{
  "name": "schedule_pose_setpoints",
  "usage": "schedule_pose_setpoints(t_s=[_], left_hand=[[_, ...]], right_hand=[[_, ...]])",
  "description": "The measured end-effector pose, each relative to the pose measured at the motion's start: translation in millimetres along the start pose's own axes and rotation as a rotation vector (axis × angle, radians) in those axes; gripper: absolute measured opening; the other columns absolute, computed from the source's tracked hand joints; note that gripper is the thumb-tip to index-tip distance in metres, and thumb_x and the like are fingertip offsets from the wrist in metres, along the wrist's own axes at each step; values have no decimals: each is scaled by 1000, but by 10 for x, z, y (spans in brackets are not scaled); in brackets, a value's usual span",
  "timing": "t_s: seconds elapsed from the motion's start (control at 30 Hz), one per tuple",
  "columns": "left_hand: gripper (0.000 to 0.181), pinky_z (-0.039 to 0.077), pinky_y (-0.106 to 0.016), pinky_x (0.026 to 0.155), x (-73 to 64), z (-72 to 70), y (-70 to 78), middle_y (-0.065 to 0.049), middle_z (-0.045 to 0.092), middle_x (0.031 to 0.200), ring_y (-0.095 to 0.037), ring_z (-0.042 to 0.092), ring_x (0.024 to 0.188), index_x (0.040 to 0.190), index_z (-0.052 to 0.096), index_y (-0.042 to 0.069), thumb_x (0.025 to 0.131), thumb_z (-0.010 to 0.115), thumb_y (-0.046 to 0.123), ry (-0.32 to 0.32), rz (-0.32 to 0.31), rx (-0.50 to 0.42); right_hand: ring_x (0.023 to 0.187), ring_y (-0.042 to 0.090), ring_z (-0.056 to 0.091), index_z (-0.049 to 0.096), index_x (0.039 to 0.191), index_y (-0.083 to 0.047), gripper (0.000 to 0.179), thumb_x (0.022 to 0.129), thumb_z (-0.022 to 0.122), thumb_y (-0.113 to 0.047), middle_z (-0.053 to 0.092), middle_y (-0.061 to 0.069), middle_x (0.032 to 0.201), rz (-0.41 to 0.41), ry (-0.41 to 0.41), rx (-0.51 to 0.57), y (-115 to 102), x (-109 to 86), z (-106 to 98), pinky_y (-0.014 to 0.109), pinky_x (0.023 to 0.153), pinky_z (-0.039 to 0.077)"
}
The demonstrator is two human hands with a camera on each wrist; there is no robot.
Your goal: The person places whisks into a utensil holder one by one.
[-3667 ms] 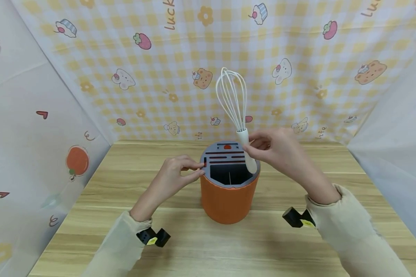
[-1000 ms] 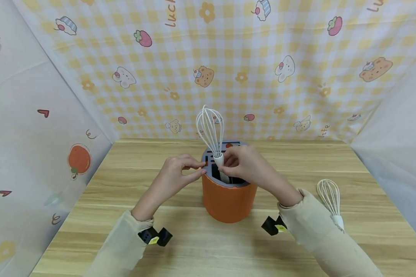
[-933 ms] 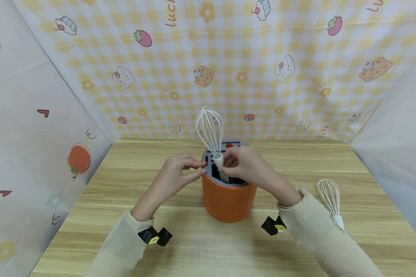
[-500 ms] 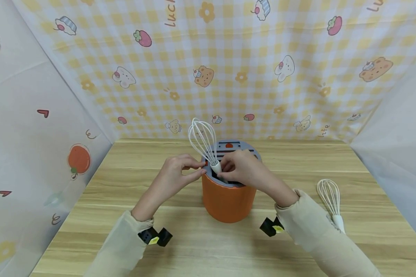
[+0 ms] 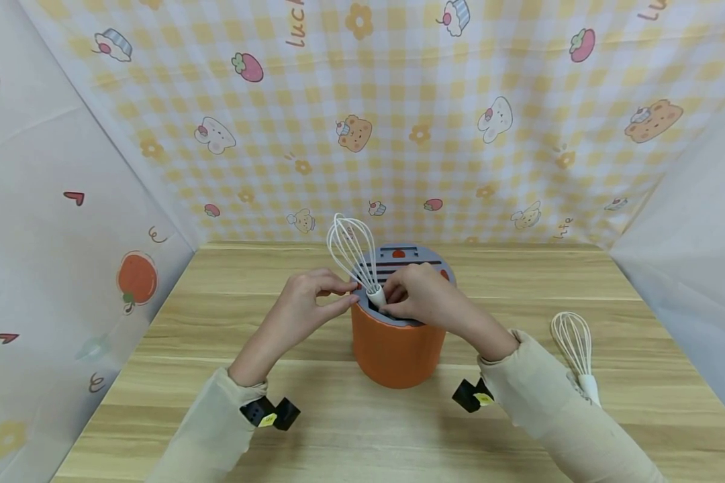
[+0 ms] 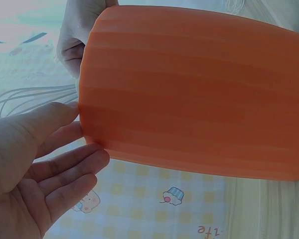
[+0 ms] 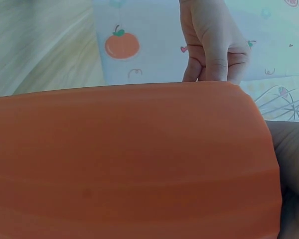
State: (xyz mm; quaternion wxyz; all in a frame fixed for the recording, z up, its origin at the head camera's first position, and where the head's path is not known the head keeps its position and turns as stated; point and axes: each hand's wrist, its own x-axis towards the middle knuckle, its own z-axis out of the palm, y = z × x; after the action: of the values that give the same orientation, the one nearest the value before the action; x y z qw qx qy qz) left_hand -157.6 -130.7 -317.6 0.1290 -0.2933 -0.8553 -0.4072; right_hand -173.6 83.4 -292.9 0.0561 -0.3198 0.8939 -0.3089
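An orange knife and utensil holder [image 5: 399, 355] with a grey slotted top stands upright on the table. My right hand [image 5: 425, 295] pinches the handle of a white balloon whisk [image 5: 375, 295], whose lower end is down in the holder's wide front opening. The whisk leans left, wires up. At the left rim, the thumb and fingertips of my left hand [image 5: 308, 298] grip the holder's edge; the left wrist view shows this left hand [image 6: 35, 159] against the orange wall [image 6: 189, 94]. In the right wrist view the holder hides most of my right hand [image 7: 294, 164].
A second white whisk [image 5: 588, 386] lies on the wooden table [image 5: 217, 335] beside my right sleeve, which partly covers its handle. Behind the table hangs a yellow checked cloth [image 5: 423, 87]. White cloths close off the left and right sides.
The right hand has brought the whisk left and down, from above the holder into its front opening, tilting it further left. The second whisk has come into view. The left hand stays put.
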Motion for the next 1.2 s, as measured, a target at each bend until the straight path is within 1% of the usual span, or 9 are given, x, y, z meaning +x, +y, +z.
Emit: schedule_pose_setpoints(t_s=[0.27, 0.53, 0.73, 0.97, 1.2], left_hand=[[9, 53, -32, 75, -4, 2, -7, 3, 66, 86, -12, 64, 81, 88, 74, 9, 79, 73, 12, 5, 9, 13], [11, 53, -32, 74, -9, 11, -11, 4, 65, 84, -13, 63, 80, 89, 74, 8, 79, 73, 12, 5, -4, 24], [11, 53, -33, 75, -9, 15, -13, 3, 66, 85, -13, 63, 81, 90, 74, 7, 80, 72, 12, 5, -5, 19], [10, 53, -31, 74, -10, 10, -5, 3, 65, 84, -14, 63, 81, 89, 74, 7, 79, 73, 11, 5, -8, 23], [10, 53, -37, 74, -10, 13, -7, 2, 65, 84, -16, 64, 81, 88, 74, 6, 79, 73, 11, 3, -6, 19]], right_hand=[[73, 9, 65, 70, 86, -4, 8, 79, 71, -7, 69, 1, 78, 2, -7, 19, 7, -2, -2, 22, 67, 52], [70, 9, 65, 67, 86, -5, 11, 78, 73, -9, 68, 0, 75, 15, 6, -9, -25, -12, -40, 23, 63, 52], [73, 10, 64, 67, 87, -4, 12, 77, 73, -7, 67, 0, 78, 16, 10, 9, -43, -26, -61, 23, 66, 53], [73, 10, 65, 65, 82, -5, 11, 76, 74, -8, 68, 0, 77, 3, 21, 13, -67, -43, -99, 22, 66, 52], [73, 10, 65, 67, 87, -3, 14, 77, 74, -9, 68, 1, 79, 15, 26, 38, -85, -61, -139, 22, 67, 53]])
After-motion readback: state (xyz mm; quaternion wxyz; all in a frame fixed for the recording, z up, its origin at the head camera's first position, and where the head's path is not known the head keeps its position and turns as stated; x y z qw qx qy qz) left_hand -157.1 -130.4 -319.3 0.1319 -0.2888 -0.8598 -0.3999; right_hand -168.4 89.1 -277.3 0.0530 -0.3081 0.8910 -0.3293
